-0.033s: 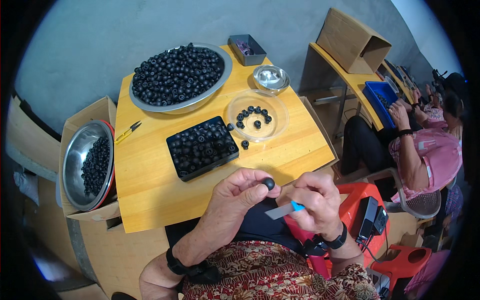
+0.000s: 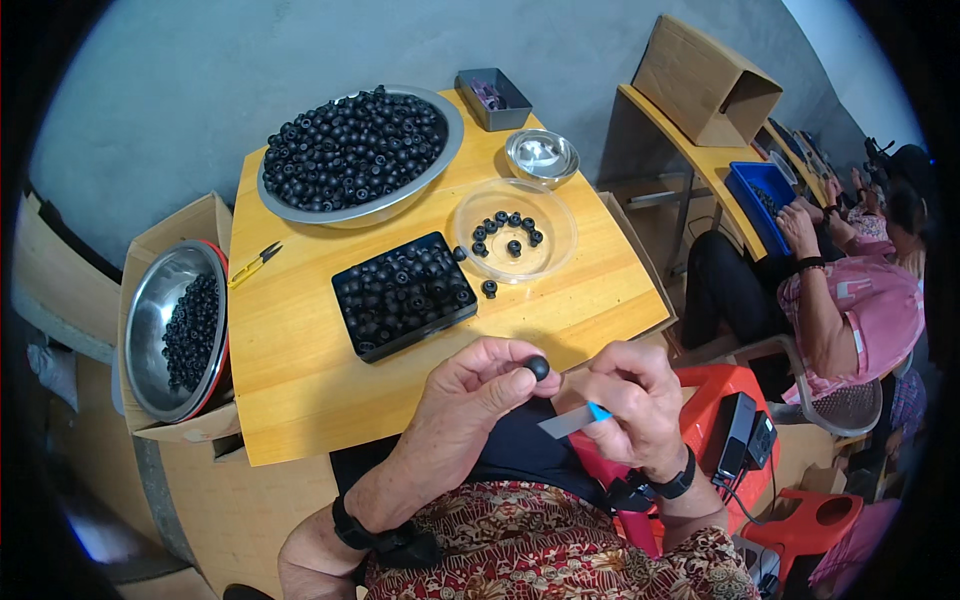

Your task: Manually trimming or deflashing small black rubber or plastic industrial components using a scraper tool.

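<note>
A small round black piece (image 2: 537, 367) sits pinched at the fingertips of the left hand (image 2: 480, 385), held up just past the near edge of the desk (image 2: 300, 370). The right hand (image 2: 630, 395) is just beside it, closed around a thin grey blade with a blue grip (image 2: 575, 418) — the flat blade points left, under the black piece.

On the yellow wooden desk, right in front of the hands, lies a black tray (image 2: 405, 295) full of the same black pieces. One loose piece (image 2: 489, 288) lies beside the tray. Next to it is a clear round dish (image 2: 515, 230) with a few pieces inside. Behind that stands a small shiny metal bowl (image 2: 541, 155), and behind that a little grey box (image 2: 493, 98). A big metal bowl (image 2: 360, 150) at the far side is heaped with black pieces. Small yellow snips (image 2: 255, 264) lie near the left edge of the desk.

To the left, another metal bowl with a red rim (image 2: 175, 330) rests in a cardboard box and holds more black pieces.

On the right, another person in a pink shirt (image 2: 860, 310) sits at the next desk, with hands near a blue bin (image 2: 762, 195). A cardboard box (image 2: 705, 85) lies on that desk too.
</note>
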### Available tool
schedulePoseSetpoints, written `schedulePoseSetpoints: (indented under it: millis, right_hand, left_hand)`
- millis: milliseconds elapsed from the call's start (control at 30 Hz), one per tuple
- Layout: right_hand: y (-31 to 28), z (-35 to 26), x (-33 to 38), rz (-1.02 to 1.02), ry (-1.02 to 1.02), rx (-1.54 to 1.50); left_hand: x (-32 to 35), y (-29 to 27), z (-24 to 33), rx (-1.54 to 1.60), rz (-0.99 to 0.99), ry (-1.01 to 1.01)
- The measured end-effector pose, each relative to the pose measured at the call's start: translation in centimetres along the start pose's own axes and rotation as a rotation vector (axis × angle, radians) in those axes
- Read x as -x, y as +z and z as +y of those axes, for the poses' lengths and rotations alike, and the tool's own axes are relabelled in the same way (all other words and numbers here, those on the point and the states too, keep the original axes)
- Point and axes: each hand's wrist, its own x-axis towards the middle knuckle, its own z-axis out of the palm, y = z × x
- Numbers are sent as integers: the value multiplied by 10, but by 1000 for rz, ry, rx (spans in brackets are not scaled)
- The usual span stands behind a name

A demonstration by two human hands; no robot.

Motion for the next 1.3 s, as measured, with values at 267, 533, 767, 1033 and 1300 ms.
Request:
schedulePoseSetpoints:
  millis: [267,533,767,1033,1300]
  right_hand:
    - [-4,-1,5,-30,240,-57]
    - [-8,-1,0,34,352,-181]
    - [-9,-5,2,6,300,-81]
    - [-4,-8,5,-41,182,11]
    - [-4,-5,3,-68,138,24]
  left_hand:
    - [2,3,-4,68,24,-108]
    - [3,0,-9,50,44,-133]
    - [3,2,-9,59,42,-145]
    - [3,2,-10,82,45,-142]
    - [2,0,-11,74,55,-130]
